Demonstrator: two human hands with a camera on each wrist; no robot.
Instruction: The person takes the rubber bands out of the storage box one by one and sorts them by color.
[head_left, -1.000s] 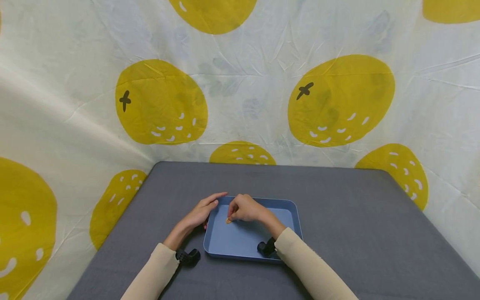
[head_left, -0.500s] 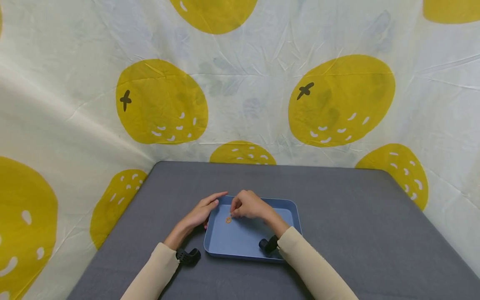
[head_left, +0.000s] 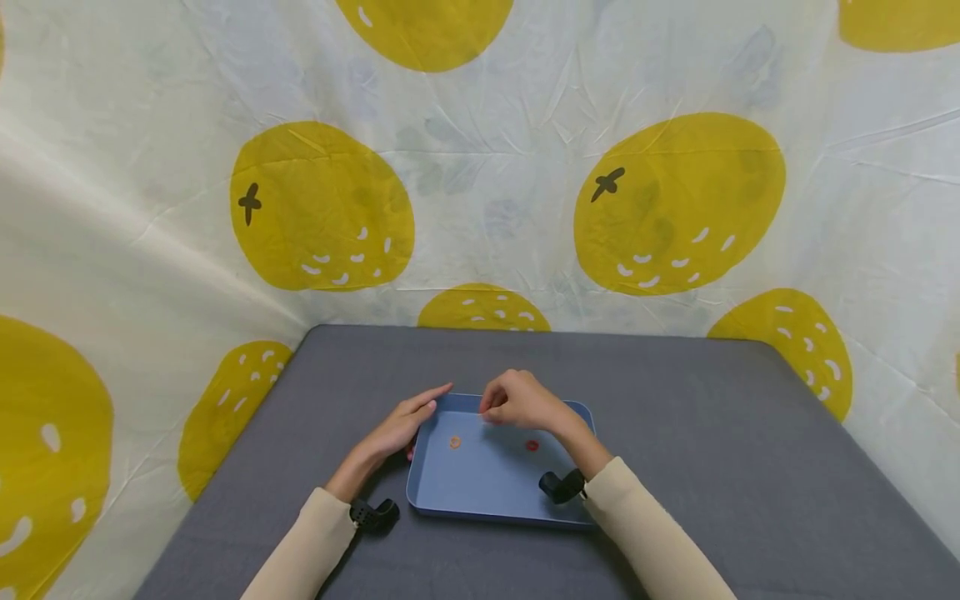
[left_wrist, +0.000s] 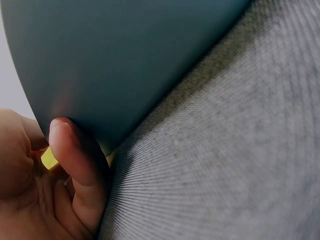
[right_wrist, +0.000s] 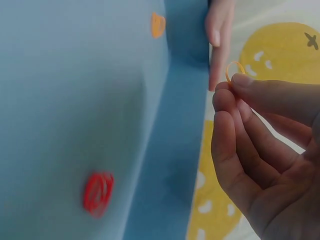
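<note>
My right hand (head_left: 525, 402) is raised above the blue tray (head_left: 487, 492), thumb and index finger pinching a thin orange rubber band (right_wrist: 235, 62). Its loop stands up past the fingertips in the right wrist view. Below, a small orange band bundle (head_left: 455, 442) lies toward the tray's left side. A red band bundle (head_left: 532, 446) lies right of it, also blurred in the right wrist view (right_wrist: 98, 194). My left hand (head_left: 401, 427) rests at the tray's far left corner, its index finger straight. In the left wrist view a fingertip (left_wrist: 62, 131) touches the tray's outer wall.
The tray stands on a grey cloth-covered table (head_left: 712, 467). Behind and at the left hangs a pale curtain (head_left: 495, 192) with large yellow fruit prints. Each wrist carries a black camera; the right one (head_left: 562, 486) hangs over the tray.
My right hand has lifted from the orange bundle and moved up and to the right with one band, bringing the red bundle into sight. My left hand has stayed at the tray.
</note>
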